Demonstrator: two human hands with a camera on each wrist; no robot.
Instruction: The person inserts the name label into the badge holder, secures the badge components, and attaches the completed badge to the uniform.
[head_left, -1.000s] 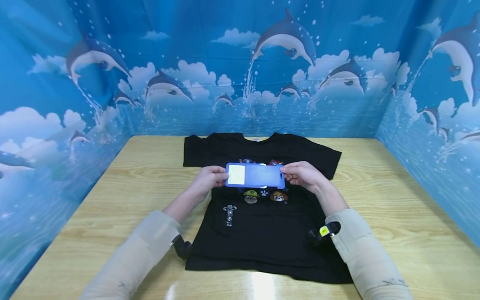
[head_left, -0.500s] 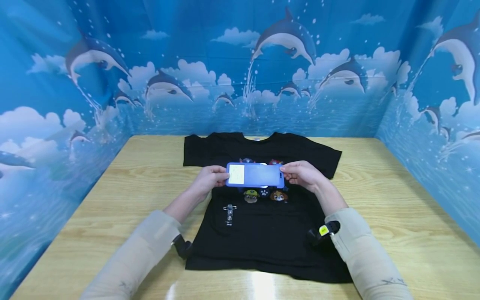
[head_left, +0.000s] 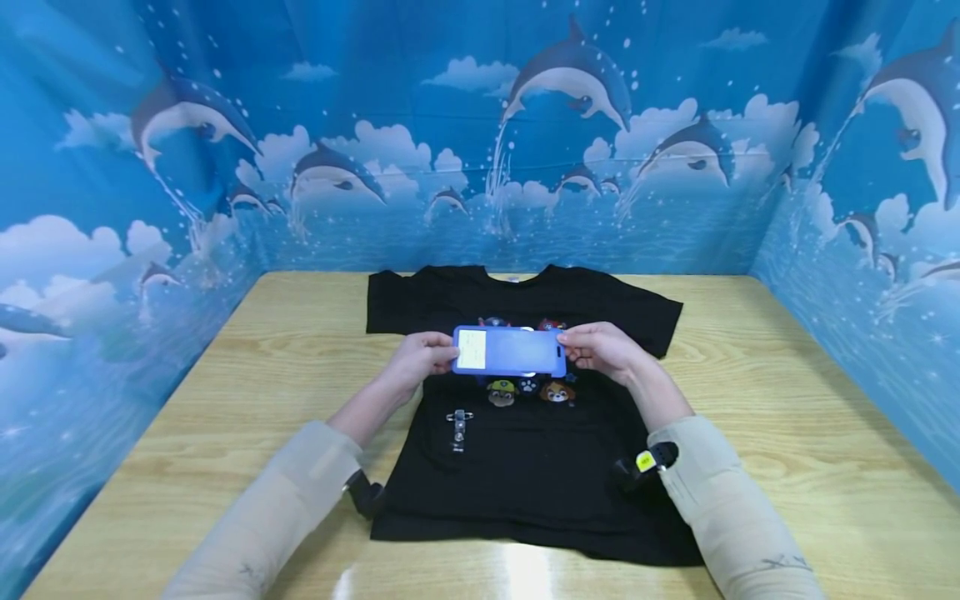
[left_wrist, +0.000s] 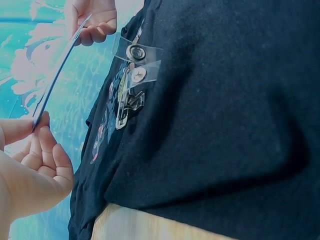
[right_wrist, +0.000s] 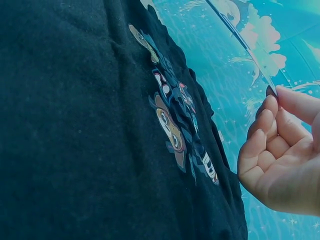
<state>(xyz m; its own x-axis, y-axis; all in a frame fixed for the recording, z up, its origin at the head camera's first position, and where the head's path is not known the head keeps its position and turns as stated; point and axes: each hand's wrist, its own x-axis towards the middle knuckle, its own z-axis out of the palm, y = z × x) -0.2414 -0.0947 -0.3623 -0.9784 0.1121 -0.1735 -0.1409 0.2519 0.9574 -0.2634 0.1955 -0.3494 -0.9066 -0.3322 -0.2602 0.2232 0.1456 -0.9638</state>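
Note:
A flat blue badge holder [head_left: 517,351] with a pale paper panel at its left end and a small slot at its right end is held level above a black T-shirt [head_left: 525,475]. My left hand [head_left: 415,360] pinches its left end between thumb and fingers. At the slotted end, my right hand [head_left: 603,350] pinches the edge near the corner. Both wrist views catch the badge holder [left_wrist: 61,72] edge-on, a thin line apart from the cloth. On the shirt's lower left lies a badge clip [head_left: 460,430] with a safety pin and a clear snap strap [left_wrist: 137,52].
The T-shirt lies spread on a wooden table [head_left: 247,433], its neck at the far side. Cartoon faces [head_left: 502,392] are printed on its chest, partly hidden by the badge holder. A blue dolphin curtain [head_left: 405,108] encloses the table's back and sides.
The right hand and the slotted end of the badge holder have shifted very slightly left. The left hand, badge clip and T-shirt stay in place.

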